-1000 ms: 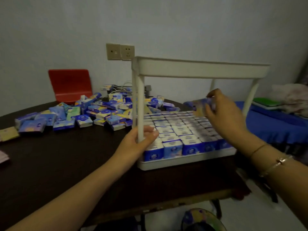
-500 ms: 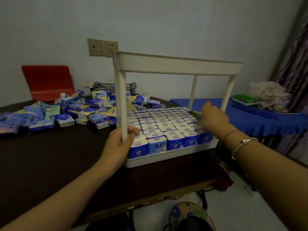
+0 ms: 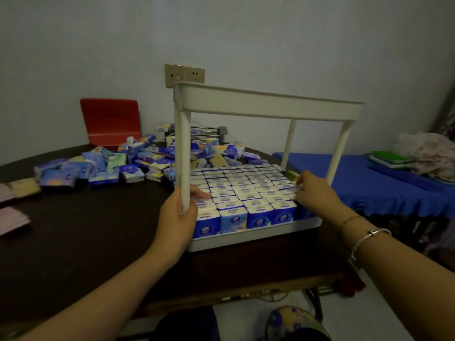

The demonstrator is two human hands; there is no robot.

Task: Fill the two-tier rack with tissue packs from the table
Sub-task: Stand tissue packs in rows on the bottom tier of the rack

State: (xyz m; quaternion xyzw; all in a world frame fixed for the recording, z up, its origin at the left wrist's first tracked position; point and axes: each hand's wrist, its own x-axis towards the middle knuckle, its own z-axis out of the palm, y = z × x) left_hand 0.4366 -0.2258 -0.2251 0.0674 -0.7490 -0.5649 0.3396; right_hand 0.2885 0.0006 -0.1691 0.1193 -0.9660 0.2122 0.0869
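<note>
The left hand (image 3: 177,215) has its fingers (image 3: 200,193) wrapped round the rack's (image 3: 268,108) near post. The right hand (image 3: 316,190) pinches a pack (image 3: 293,175) at the lower tray's right edge. Blue and white packs fill that tray tightly. Loose packs (image 3: 138,166) lie behind on the dark surface (image 3: 98,237).

My left hand (image 3: 177,215), gripping the white plastic rack's near-left post (image 3: 182,153), covers that post's foot and part of the corner blue tissue pack (image 3: 206,223). My right hand (image 3: 314,190) hides the packs along the lower tray's right edge; its fingertips are blurred, so I cannot tell whether they pinch anything. The dark round table (image 3: 73,242) runs off the picture's left edge.
</note>
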